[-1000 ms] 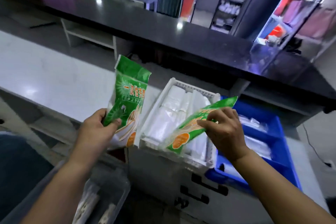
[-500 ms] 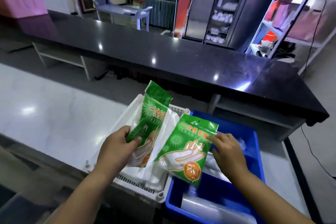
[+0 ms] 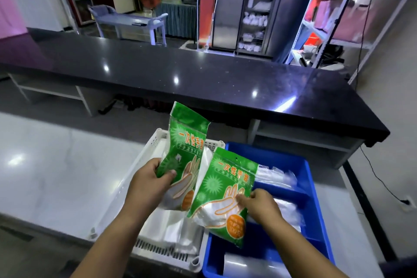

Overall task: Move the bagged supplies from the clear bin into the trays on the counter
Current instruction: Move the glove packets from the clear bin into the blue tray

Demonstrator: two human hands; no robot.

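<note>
Obs.: both hands loaded. Your left hand (image 3: 149, 184) grips the left glove packet (image 3: 188, 149) at its lower left edge, thumb across the printed face, fingers curled behind. Your right hand (image 3: 259, 205) pinches the right glove packet (image 3: 225, 187) at its right edge, roughly midway down, thumb and fingertips closed on the film. Both are green printed packets of disposable gloves, held up off the trays, with long axes running away from you, tops far and bottoms near. Position: the left glove packet hangs over the white slotted tray (image 3: 155, 142), which already holds clear plastic bags (image 3: 171, 230). The right glove packet straddles the seam between that tray and the blue tray (image 3: 313, 201), its lower corner over the blue one (more of the same clear stock lies in there). The trays sit side by side on the white counter (image 3: 56, 176). The clear bin is not in view. Judgement: drop-off step, neither packet released yet. Key relation: the left hand is nearer the white tray and the right nearer the blue. You likely need only lower each packet and lay it flat, long axis along the tray's length, arms uncrossed.
</note>
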